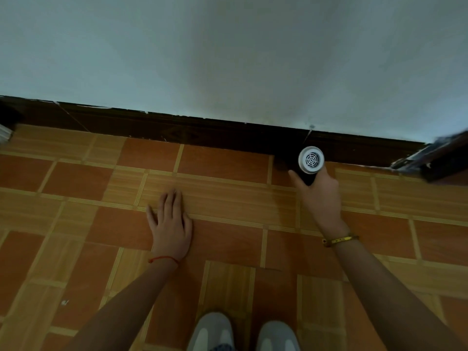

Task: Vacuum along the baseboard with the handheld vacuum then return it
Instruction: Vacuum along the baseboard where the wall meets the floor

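My right hand [320, 196] grips the handheld vacuum [311, 160], a dark cylinder whose round white vented rear cap faces me. Its front end points at the dark brown baseboard [192, 133] and is hidden in shadow against it. The baseboard runs along the foot of a pale wall [228, 59], from upper left to right. My left hand [170, 224] lies flat on the orange tiled floor [222, 163], fingers spread, holding nothing, well to the left of the vacuum.
A dark wooden edge [435, 158] juts in at the right, near the baseboard. A pale object [5, 134] sits at the far left edge. My two grey shoes [240, 333] show at the bottom.
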Demonstrator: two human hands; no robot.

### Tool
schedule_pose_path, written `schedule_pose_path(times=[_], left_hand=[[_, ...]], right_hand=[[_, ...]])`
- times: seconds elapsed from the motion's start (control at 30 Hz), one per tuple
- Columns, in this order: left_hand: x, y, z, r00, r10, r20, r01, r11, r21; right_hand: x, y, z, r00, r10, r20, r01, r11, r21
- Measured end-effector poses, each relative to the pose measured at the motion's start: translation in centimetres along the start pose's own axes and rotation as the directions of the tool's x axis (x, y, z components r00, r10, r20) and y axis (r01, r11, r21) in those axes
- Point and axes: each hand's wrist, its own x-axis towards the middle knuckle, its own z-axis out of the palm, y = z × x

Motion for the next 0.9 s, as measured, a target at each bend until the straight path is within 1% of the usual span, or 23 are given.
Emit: schedule_pose_path(times=[0.2,0.27,0.33,0.37,0.4,0.43,0.47,0.5,0.53,0.57,0.63,0.7,0.77,0.83,0.87,0.9], left_hand=[[-0.1,0.5,-0.2,1.000,-0.021,0.017,0.021,1.000,0.019],[-0.3,1.2,-0.5,0.999,-0.045,0.006,0.045,0.999,-0.017],[-0.5,2.3,-0.8,0.998,-0.062,-0.018,0.061,0.994,-0.087],[-0.5,3.1,-1.0,0.998,-0.058,-0.032,0.054,0.991,-0.125],[-0.5,3.9,-1.2,0.998,-0.044,-0.040,0.037,0.986,-0.166],[-0.3,4.7,-1.5,0.999,-0.027,-0.035,0.019,0.978,-0.207],[0.0,5.6,-1.8,1.000,-0.008,-0.019,0.003,0.969,-0.249],[0.4,6.4,-2.2,1.000,0.012,0.006,-0.010,0.957,-0.291],[0.8,7.2,-2.6,0.999,0.038,0.038,-0.023,0.941,-0.337],[1.2,8.1,-3.2,0.995,0.065,0.074,-0.033,0.925,-0.378],[1.8,9.7,-4.5,0.984,0.109,0.141,-0.035,0.893,-0.449],[2.0,11.0,-5.8,0.973,0.128,0.192,-0.006,0.845,-0.535],[1.7,12.0,-6.8,0.976,0.109,0.190,0.040,0.764,-0.644],[1.3,12.7,-7.8,0.980,0.080,0.181,0.087,0.649,-0.755],[1.0,12.9,-8.1,0.981,0.071,0.181,0.102,0.602,-0.792],[0.7,13.0,-8.3,0.982,0.067,0.179,0.107,0.578,-0.809]], right_hand=[[-0.1,2.2,-2.3,0.988,0.140,-0.068,-0.140,0.990,0.011],[-0.3,2.5,-3.1,0.976,0.208,-0.063,-0.201,0.974,0.106],[-0.5,2.4,-3.8,0.957,0.289,0.007,-0.282,0.931,0.231],[-0.7,2.2,-4.3,0.939,0.337,0.067,-0.341,0.885,0.317],[-1.0,1.8,-4.7,0.908,0.391,0.151,-0.416,0.803,0.427],[-1.4,1.3,-5.1,0.864,0.433,0.258,-0.501,0.681,0.535],[-1.7,0.8,-5.4,0.817,0.443,0.369,-0.573,0.549,0.608],[-2.1,0.3,-5.6,0.780,0.420,0.464,-0.622,0.443,0.646],[-2.5,-0.2,-5.8,0.757,0.376,0.535,-0.652,0.378,0.657],[-2.8,-0.7,-5.9,0.744,0.321,0.586,-0.668,0.342,0.660],[-3.6,-1.6,-6.0,0.728,0.225,0.648,-0.684,0.307,0.662],[-4.5,-2.5,-6.2,0.713,0.167,0.682,-0.697,0.284,0.659],[-5.5,-3.2,-6.2,0.694,0.112,0.711,-0.711,0.257,0.654],[-6.4,-3.8,-6.2,0.672,0.053,0.739,-0.727,0.238,0.644],[-6.9,-3.9,-6.1,0.660,0.033,0.751,-0.735,0.232,0.637],[-7.2,-4.1,-5.9,0.648,0.020,0.761,-0.744,0.229,0.628]])
